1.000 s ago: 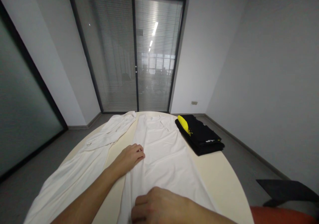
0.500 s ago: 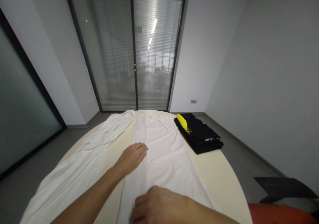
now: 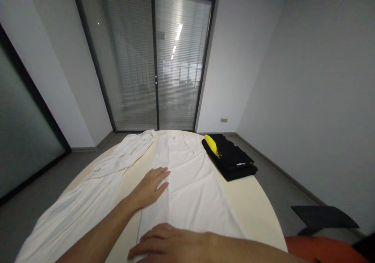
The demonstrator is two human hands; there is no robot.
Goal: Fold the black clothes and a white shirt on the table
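A white garment (image 3: 193, 192), partly folded lengthwise, lies along the middle of the round table (image 3: 249, 208). My left hand (image 3: 152, 187) rests on its left folded edge, palm down, with thumb and fingers apart. Nearer to me, my right hand (image 3: 170, 243) lies flat over the lower part of the same cloth, fingers stretched to the left. Neither hand grips the fabric. The garment's bottom end is hidden by my right hand and forearm.
Another white garment (image 3: 79, 204) is spread along the table's left side, hanging near the edge. At the back right sits a stack of folded black clothes (image 3: 234, 153) with a yellow print. An orange chair (image 3: 316, 249) stands at the lower right.
My right hand has shifted left and its fingers have straightened out over the cloth. My left hand stays on the folded edge, its thumb now farther from the fingers.
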